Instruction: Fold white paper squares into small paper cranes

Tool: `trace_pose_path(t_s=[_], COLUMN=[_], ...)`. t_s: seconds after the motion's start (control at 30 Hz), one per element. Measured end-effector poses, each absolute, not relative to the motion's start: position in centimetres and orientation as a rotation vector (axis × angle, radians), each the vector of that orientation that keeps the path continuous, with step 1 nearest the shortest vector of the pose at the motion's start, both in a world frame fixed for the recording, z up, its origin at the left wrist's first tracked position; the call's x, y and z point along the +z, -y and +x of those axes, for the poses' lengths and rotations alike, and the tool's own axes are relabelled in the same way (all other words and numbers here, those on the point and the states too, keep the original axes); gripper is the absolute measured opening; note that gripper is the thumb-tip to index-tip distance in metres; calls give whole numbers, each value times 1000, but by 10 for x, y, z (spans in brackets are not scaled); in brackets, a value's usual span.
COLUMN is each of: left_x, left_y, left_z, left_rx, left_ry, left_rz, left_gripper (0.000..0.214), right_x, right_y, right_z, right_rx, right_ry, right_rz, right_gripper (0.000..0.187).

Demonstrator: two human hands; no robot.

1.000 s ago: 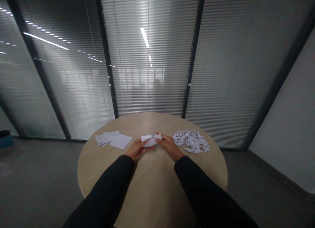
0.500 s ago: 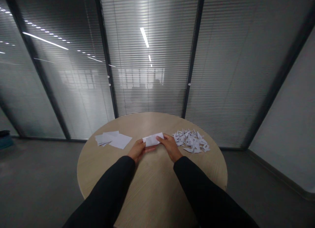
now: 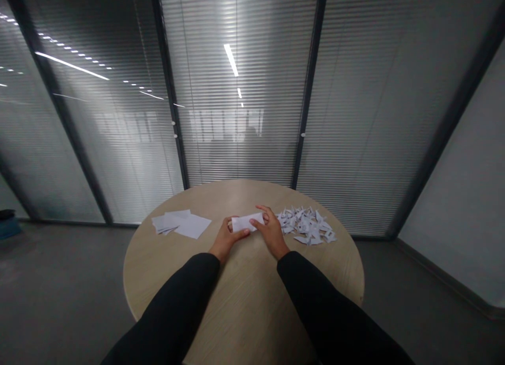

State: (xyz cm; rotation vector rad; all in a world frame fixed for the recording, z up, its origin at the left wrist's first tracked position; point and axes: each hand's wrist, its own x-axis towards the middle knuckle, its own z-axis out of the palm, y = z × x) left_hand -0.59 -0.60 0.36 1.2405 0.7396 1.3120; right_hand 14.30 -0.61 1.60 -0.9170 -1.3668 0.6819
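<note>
Between my two hands is a folded sheet of white paper point(image 3: 246, 222), held above the table. My left hand point(image 3: 227, 237) grips its left end, the thumb along the lower edge and the fingers behind. On the right end, my right hand point(image 3: 271, 231) pinches the paper with its thumb in front; its index finger is raised over the top edge. To the left lie several flat white sheets point(image 3: 194, 226), overlapping. A heap of small folded white paper pieces point(image 3: 310, 225) is just beyond my right hand.
The round wooden table point(image 3: 236, 312) carries everything. Behind it stands a glass partition with blinds point(image 3: 240, 149) and dark frames. A white wall point(image 3: 461, 196) rises at the right. On the floor at far left sits a blue object point(image 3: 8, 225).
My left thumb has come over onto the front of the paper, and the fingers have gone behind it. My right index finger has lifted. The sheets and the heap stay put.
</note>
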Motion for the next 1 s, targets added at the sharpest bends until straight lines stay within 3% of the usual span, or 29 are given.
trace_pose_path(t_s=[0.3,0.57,1.0], left_x=[13,15,10], left_y=[6,6,-2], left_z=[-9,-13,-16], left_rx=[1382,1391,1434], left_ry=[-829,-791,-760], left_rz=[1253,1371,1494], left_gripper=[43,52,39], right_x=[14,17,17], right_y=[6,8,8], right_z=[141,142,143], right_rx=[799,833,844], right_ry=[1326,1328,1328], right_rz=[-899,-910,-891], right_gripper=[37,34,34])
